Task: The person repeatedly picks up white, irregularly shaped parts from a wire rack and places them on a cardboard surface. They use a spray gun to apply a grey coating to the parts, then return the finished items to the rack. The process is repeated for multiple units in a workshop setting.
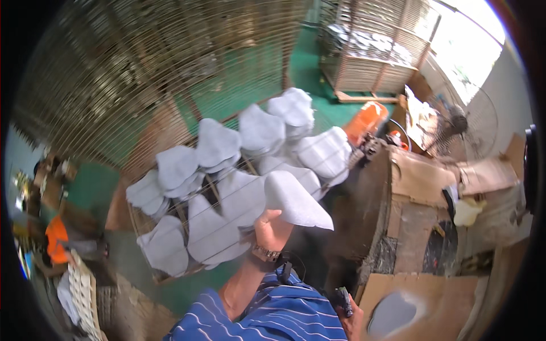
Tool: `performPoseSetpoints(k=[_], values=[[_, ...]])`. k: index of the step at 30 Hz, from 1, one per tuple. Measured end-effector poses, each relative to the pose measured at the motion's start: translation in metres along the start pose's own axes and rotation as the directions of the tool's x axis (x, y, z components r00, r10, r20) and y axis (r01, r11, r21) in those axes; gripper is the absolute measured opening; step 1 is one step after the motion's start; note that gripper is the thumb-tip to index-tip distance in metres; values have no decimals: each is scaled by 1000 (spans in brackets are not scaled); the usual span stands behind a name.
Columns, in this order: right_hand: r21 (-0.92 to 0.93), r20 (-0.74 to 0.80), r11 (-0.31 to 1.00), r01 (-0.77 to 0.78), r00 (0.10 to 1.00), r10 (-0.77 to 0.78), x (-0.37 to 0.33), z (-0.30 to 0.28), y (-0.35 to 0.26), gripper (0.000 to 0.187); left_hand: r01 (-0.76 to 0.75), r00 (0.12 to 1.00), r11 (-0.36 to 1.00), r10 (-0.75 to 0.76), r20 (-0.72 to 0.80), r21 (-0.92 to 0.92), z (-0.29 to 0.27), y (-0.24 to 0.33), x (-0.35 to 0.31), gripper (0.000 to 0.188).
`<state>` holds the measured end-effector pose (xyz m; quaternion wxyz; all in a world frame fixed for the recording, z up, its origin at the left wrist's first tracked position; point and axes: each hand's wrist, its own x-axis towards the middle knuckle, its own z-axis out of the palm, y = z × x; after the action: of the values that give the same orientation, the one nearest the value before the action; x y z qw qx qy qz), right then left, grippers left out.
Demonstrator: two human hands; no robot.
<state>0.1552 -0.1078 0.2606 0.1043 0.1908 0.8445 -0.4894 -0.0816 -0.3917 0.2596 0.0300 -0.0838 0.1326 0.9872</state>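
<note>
My left hand (274, 232), with a metal-banded watch on its wrist, grips a pale grey, felt-like cut piece (296, 199) by its lower left edge. The piece has one rounded end and one pointed corner, and it is tilted up in front of me. Just beyond it, stacks of similar grey pieces (216, 142) lie in rows on a wire rack (134, 219). My right hand (355, 323) is low at the front, partly cut off, with a small black object (344, 301) beside it. Its fingers are too hidden to read. A blurred grey piece (392, 314) lies nearby on cardboard.
A worktable covered with cardboard (424, 177) stands at my right, with a fan (455, 120) behind it. An orange object (367, 120) is at its far end. Tall slatted racks (227, 34) rise ahead. At left is a white crate (84, 292).
</note>
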Motion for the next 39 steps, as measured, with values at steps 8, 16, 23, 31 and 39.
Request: performPoseSetpoints(k=[8, 16, 23, 31, 39], values=[[43, 342, 996, 73, 936, -84, 10, -9, -13, 49, -494, 846, 868, 494, -199, 54, -27, 78, -130, 54], [-215, 551, 910, 355, 814, -187, 27, 18, 22, 47, -754, 608, 645, 758, -237, 128, -79, 165, -202, 26], [-205, 536, 931, 303, 831, -153, 40, 56, -33, 46, -869, 332, 414, 894, -303, 270, -124, 303, -183, 8], [-274, 474, 929, 249, 875, -95, 52, 91, -79, 45, -954, 100, 133, 986, -132, 269, -137, 493, -109, 24], [-326, 440, 927, 186, 898, -26, 58, 123, -111, 43, -719, -89, 475, 660, -746, 506, -350, 495, -27, 48]])
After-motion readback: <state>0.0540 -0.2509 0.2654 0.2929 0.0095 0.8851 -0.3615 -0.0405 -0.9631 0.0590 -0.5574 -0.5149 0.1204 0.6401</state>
